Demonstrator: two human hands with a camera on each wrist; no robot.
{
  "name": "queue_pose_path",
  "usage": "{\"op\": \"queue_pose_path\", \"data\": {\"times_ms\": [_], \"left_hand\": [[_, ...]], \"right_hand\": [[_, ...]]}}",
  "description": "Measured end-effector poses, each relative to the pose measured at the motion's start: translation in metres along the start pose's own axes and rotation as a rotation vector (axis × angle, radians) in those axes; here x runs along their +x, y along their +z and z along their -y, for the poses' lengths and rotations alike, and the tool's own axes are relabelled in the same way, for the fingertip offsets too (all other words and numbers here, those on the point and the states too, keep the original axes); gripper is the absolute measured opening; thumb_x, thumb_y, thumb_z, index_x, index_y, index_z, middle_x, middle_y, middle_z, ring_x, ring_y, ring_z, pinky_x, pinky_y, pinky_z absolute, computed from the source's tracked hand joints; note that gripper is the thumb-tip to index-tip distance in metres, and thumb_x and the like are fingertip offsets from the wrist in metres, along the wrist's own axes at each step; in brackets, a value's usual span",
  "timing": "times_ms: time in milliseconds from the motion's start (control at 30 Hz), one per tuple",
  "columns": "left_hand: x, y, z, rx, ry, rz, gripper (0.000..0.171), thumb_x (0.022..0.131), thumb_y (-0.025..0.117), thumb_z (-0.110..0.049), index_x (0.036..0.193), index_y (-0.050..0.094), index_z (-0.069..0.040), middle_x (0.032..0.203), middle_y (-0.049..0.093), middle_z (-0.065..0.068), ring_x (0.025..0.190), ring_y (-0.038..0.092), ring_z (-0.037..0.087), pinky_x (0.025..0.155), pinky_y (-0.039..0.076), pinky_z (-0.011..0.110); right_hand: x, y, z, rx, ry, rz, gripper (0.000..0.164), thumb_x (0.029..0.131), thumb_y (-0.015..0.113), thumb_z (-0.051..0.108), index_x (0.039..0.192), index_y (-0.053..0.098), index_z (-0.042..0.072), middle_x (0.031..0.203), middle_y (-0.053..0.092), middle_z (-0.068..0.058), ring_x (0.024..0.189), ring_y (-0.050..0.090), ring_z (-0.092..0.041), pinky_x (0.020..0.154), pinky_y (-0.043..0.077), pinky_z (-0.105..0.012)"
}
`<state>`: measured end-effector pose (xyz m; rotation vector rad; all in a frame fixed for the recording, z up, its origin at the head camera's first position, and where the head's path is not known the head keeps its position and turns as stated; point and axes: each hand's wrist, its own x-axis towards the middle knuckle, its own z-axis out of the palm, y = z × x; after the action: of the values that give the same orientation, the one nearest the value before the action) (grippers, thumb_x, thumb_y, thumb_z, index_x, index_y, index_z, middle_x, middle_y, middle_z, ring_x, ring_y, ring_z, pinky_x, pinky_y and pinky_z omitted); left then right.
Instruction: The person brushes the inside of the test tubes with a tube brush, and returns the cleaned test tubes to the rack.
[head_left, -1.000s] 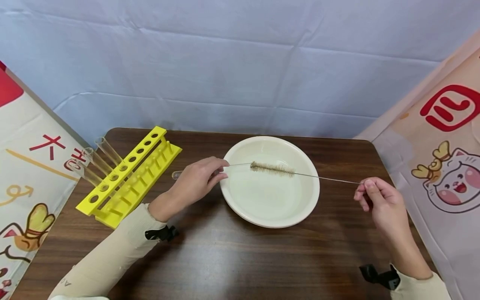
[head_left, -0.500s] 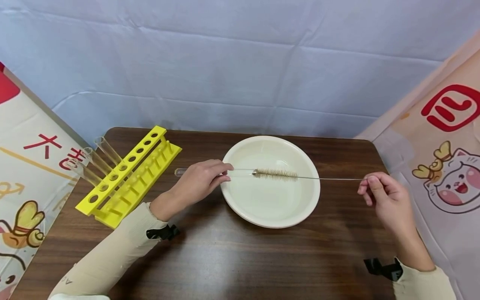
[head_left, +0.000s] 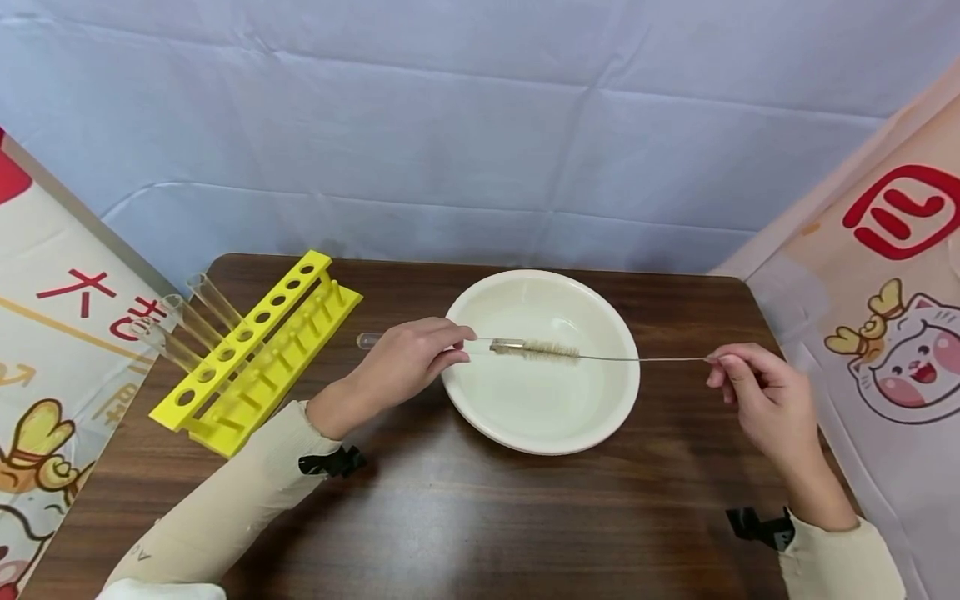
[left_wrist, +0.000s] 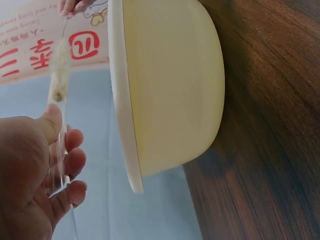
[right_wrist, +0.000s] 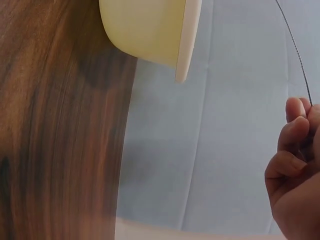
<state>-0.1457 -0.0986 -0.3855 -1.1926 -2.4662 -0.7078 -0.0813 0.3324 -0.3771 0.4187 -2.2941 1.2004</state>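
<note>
Over the white basin (head_left: 536, 417), my left hand (head_left: 408, 360) grips a clear glass test tube (head_left: 368, 340) lying roughly level, its rounded end showing past the hand on the left. A test tube brush (head_left: 553, 352) with pale bristles points into the tube's mouth; the front part of its bristles is inside, pressed narrow. At the far end of the brush's thin twisted wire (right_wrist: 298, 52), my right hand (head_left: 767, 398) pinches it between thumb and fingers. In the left wrist view, the thumb and curled fingers wrap the tube (left_wrist: 59, 160).
A yellow test tube rack (head_left: 264, 350) stands at the left of the brown wooden table (head_left: 480, 517), with several glass tubes (head_left: 215, 300) leaning in its near-left holes. The basin holds what looks like clear water. Cloth panels surround the table on three sides.
The brush's bristle tip, at the tube's mouth half a second ago, is now inside it. My right hand has moved slightly left, my left hand slightly right with the tube.
</note>
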Motion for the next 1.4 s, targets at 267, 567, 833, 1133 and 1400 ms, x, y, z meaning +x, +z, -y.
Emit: {"op": "queue_pose_path", "data": {"times_ms": [267,567,833,1133,1400], "left_hand": [[0.004,0.001,-0.002,0.010,0.023,0.004,0.023,0.095,0.075,-0.020,0.114,0.072,-0.008,0.095,0.070,0.001,0.088,0.067,0.015,0.078,0.056,0.032],[0.008,0.004,-0.004,0.006,0.047,-0.006,0.020,0.093,0.076,-0.016,0.111,0.071,-0.008,0.097,0.070,-0.001,0.088,0.066,0.014,0.077,0.055,0.031],[0.010,0.005,-0.004,0.013,0.053,-0.011,0.021,0.094,0.074,-0.020,0.112,0.071,-0.008,0.100,0.071,-0.001,0.095,0.068,0.015,0.083,0.056,0.031],[0.012,0.005,-0.009,-0.005,0.058,-0.007,0.024,0.093,0.076,-0.018,0.114,0.073,-0.006,0.101,0.073,0.000,0.094,0.068,0.015,0.083,0.056,0.030],[0.016,0.009,-0.014,-0.006,0.060,-0.004,0.024,0.092,0.077,-0.017,0.114,0.073,-0.007,0.102,0.073,0.000,0.096,0.069,0.015,0.085,0.055,0.029]], "right_hand": [[0.002,0.006,0.002,-0.077,-0.035,-0.005,0.014,0.097,0.060,-0.011,0.088,0.070,-0.006,0.068,0.061,0.004,0.057,0.050,0.001,0.054,0.040,-0.010],[0.004,0.014,0.006,-0.096,0.010,0.013,0.016,0.096,0.060,-0.012,0.086,0.070,-0.004,0.066,0.061,0.008,0.055,0.051,0.002,0.054,0.041,-0.010],[0.003,0.019,0.008,-0.044,0.101,0.072,0.019,0.098,0.058,-0.010,0.086,0.071,-0.002,0.063,0.060,0.004,0.053,0.050,-0.003,0.050,0.040,-0.015],[0.005,0.026,0.017,-0.025,0.153,0.155,0.019,0.101,0.058,-0.004,0.088,0.071,0.000,0.063,0.060,0.001,0.053,0.050,-0.010,0.048,0.040,-0.019],[0.007,0.033,0.024,-0.010,0.170,0.186,0.021,0.102,0.056,-0.003,0.087,0.070,0.000,0.063,0.059,-0.001,0.053,0.050,-0.012,0.049,0.042,-0.020]]}}
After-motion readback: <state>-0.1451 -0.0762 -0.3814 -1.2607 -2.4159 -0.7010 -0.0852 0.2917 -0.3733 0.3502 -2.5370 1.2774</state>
